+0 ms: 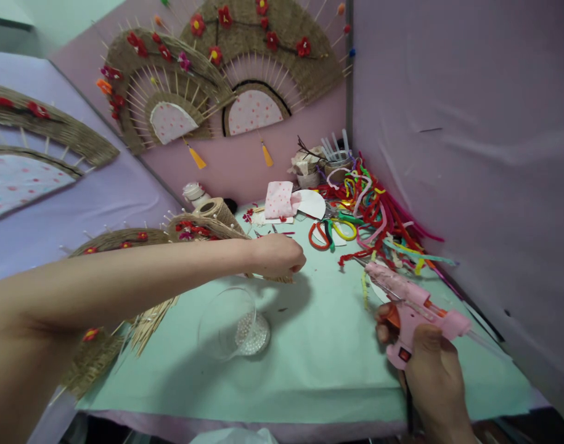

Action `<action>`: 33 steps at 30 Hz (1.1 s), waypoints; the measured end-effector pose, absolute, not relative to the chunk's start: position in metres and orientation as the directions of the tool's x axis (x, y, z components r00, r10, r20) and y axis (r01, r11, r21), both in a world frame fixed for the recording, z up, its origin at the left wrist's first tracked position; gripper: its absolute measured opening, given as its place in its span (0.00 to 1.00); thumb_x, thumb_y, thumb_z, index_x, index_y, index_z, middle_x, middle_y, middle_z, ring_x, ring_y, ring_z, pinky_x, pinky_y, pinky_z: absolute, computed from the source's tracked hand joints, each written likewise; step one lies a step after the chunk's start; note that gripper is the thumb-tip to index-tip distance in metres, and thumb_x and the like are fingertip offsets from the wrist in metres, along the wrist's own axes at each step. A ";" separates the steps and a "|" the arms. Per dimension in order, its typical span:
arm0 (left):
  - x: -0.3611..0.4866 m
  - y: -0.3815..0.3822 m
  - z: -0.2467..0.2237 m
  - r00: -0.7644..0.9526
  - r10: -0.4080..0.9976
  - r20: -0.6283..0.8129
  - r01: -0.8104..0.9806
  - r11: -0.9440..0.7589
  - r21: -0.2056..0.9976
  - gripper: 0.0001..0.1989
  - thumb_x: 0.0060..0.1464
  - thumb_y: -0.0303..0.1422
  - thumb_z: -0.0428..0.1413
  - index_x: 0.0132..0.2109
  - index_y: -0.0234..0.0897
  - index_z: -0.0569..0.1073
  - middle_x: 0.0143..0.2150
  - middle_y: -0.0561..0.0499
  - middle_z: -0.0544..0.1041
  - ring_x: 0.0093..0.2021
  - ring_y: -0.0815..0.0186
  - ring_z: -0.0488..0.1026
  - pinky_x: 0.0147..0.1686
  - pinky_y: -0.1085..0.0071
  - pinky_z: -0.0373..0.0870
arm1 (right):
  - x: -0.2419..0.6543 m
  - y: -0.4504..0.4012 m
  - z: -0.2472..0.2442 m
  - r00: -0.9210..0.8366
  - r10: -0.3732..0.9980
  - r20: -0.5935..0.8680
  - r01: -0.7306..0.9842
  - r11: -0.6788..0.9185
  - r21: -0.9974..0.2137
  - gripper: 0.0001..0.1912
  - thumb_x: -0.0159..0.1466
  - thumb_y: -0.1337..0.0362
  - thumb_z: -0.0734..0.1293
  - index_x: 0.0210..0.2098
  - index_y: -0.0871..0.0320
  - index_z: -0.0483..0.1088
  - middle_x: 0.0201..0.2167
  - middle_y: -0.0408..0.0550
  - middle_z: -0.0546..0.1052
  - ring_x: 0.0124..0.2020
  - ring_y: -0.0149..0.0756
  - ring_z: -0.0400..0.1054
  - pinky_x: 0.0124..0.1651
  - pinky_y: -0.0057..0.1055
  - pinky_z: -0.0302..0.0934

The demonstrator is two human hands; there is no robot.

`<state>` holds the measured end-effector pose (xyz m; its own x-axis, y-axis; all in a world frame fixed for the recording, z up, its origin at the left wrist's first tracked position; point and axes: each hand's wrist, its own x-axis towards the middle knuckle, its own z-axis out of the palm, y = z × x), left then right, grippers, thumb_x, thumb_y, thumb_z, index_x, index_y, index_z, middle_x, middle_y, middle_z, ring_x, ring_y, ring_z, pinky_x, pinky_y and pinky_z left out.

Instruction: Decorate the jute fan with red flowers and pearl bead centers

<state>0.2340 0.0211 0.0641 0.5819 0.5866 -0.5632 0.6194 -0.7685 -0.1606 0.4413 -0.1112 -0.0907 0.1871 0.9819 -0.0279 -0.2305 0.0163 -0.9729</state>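
Note:
My right hand (436, 376) is wrapped around the handle of a pink hot glue gun (408, 302), its nozzle pointing up and left near a red twisted pipe cleaner piece. A clear glue stick (487, 346) juts from the gun's back. My left hand (279, 254) is closed, knuckles up, over the end of a woven twine fan (198, 228) with red flowers. What its fingers hold, if anything, is hidden. Below the left hand, a clear plastic cup (224, 327) holds small white pearl beads (253, 334).
Scissors (325, 235) lie behind the hands, before a heap of coloured pipe cleaners (369, 197). A twine spool (217, 213), dotted pink fabric (278, 198) and a jar of glue sticks (337, 163) stand at the back. Finished fans (272, 49) hang on the partition; bamboo sticks (152, 327) lie left.

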 end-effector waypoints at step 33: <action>0.231 0.024 0.062 0.608 0.564 -0.558 0.588 -0.793 -0.161 0.08 0.49 0.24 0.55 0.35 0.38 0.78 0.36 0.49 0.79 0.34 0.64 0.71 0.30 0.71 0.58 | 0.442 -0.111 -0.089 0.195 0.980 -0.026 -0.221 0.018 -0.975 0.33 0.61 0.35 0.56 0.36 0.60 0.70 0.22 0.46 0.69 0.17 0.28 0.57 0.15 0.23 0.52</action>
<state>0.2313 0.0239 0.0623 0.6079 0.5644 -0.5585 0.5882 -0.7926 -0.1608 0.4418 -0.1108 -0.0891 0.1948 0.9805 -0.0260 -0.2208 0.0180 -0.9752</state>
